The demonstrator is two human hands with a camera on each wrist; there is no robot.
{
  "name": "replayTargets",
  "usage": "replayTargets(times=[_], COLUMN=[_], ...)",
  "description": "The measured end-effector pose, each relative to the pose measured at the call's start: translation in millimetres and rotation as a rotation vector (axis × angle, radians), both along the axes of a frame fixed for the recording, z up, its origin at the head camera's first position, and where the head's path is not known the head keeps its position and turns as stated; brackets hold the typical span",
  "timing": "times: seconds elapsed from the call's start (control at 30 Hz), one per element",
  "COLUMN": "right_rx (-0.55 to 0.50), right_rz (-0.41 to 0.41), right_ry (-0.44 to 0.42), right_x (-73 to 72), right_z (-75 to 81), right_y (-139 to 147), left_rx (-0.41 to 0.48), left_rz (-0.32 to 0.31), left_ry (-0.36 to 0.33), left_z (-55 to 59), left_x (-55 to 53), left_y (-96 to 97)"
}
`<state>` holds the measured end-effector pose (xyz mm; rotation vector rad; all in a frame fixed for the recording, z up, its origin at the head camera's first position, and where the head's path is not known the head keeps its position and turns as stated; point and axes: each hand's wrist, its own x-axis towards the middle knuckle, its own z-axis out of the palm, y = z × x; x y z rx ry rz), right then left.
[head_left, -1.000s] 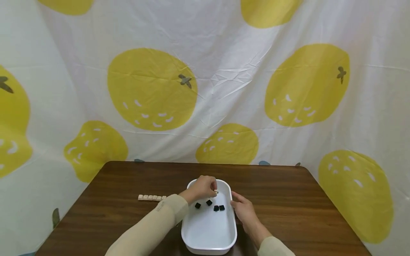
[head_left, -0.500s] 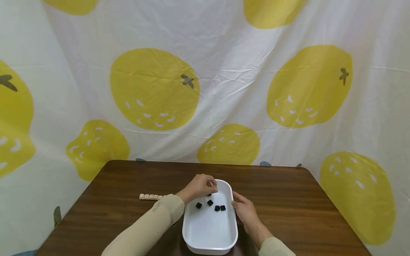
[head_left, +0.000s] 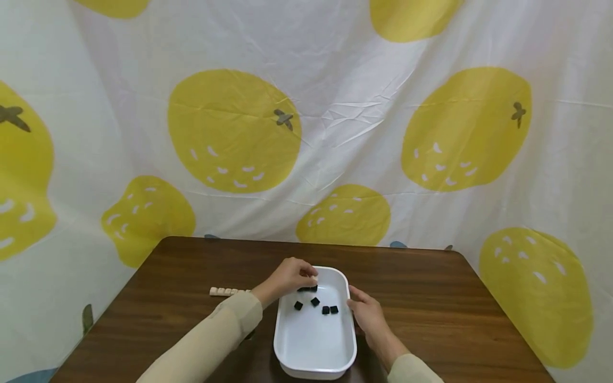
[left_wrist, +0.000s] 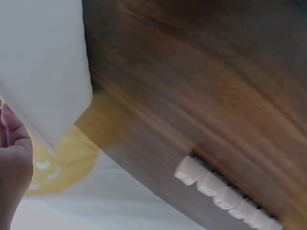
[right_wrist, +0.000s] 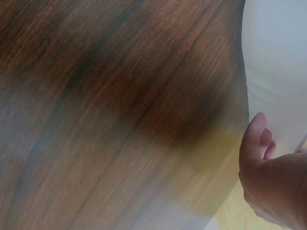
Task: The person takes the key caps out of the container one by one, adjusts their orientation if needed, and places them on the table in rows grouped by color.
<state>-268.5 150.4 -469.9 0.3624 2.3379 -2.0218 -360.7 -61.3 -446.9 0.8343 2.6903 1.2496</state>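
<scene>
My left hand (head_left: 289, 275) is over the far end of a white tray (head_left: 315, 368). Between its thumb and fingertips it pinches a small white keycap (head_left: 314, 277), mostly hidden by the fingers. Several black keycaps (head_left: 315, 301) lie on the tray's floor, some in a short line right under that hand. At the tray's right side, my right hand (head_left: 371, 316) holds the rim, thumb at the edge and fingers along the outer wall. In the right wrist view, those fingers (right_wrist: 254, 136) touch the outer wall.
Left of the tray, a row of white keycaps (left_wrist: 225, 195) lies on the brown wooden table (head_left: 431, 308); my left sleeve covers its right end. A white curtain (head_left: 335, 64) with yellow fruit prints hangs behind the table. A dark object shows partly beside the left sleeve.
My left hand has moved left and slightly away from me with the white keycap, uncovering black keycaps at the tray's far end. The right hand keeps its place on the rim.
</scene>
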Motion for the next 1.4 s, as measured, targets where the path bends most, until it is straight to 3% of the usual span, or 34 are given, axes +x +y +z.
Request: replayTargets(times=[0.2, 0.43, 0.67, 1.13, 1.4], right_rx=[0.007, 0.009, 0.01, 0.021, 0.022], right_rz=[-0.005, 0.015, 0.015, 0.009, 0.014], right_ry=[-0.004, -0.01, -0.005, -0.015, -0.018], right_x=[0.4, 1.1, 0.5, 0.1, -0.3], right_z=[-0.1, -0.9, -0.8, 0.6, 1.1], right_y=[2, 2, 2, 1, 1], left_rx=[0.057, 0.123, 0.168, 0.07, -0.026], left_rz=[0.026, 0.103, 0.157, 0.278, 0.379], left_ry=[0.044, 0.007, 0.022, 0.072, 0.015], left_z=[-2.5, 0.4, 4.8, 3.1, -9.4], left_x=[2.5, 5.4, 6.0, 2.9, 4.8], left_y=[-12.6, -34.0, -64.8, -141.4, -196.8])
